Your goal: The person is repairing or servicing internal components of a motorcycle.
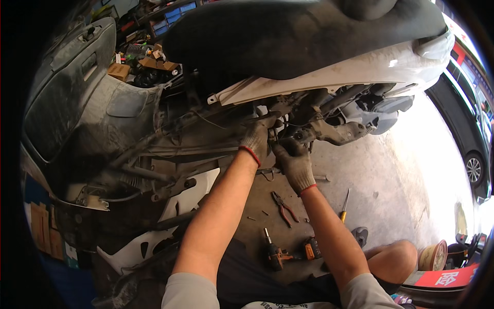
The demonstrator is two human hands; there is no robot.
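Note:
Both my hands wear grey knit work gloves with red cuffs. They are close together under the white body panel (309,69) of a partly stripped vehicle. My left hand (257,138) is closed around a small part among the dark frame tubes, which its fingers hide. Just right of it and a little lower, my right hand (295,164) is closed too, fingers curled by the same spot; what they grip is too small and dark to name. A dirty metal bracket arm (339,131) juts out to the right of my hands.
On the concrete floor below lie pliers (283,208), a yellow-handled screwdriver (345,208) and an orange-black cordless drill (277,256). A large dusty panel (72,98) stands at left, near cardboard boxes (119,71). A white plastic panel (139,252) lies lower left. A dark car (458,108) is at right.

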